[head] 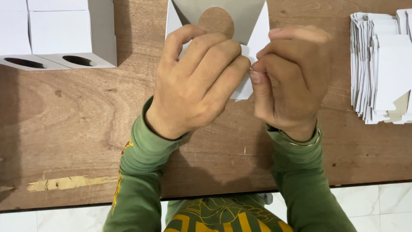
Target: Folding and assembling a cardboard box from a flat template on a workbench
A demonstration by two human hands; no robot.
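The left hand (195,79) was curled almost closed, its fingers pinching a flat white carton blank (253,41) at the top centre of the frame. The right hand (292,79) met it just beside, thumb and forefinger nipped shut on the same blank's edge (a round hole showed through its grey inner flap). Both sleeves were green. Beneath lay a wooden table (77,129). Folded white boxes (60,34) sat at the upper left; a stack of flat blanks (380,64) stood at the upper right.
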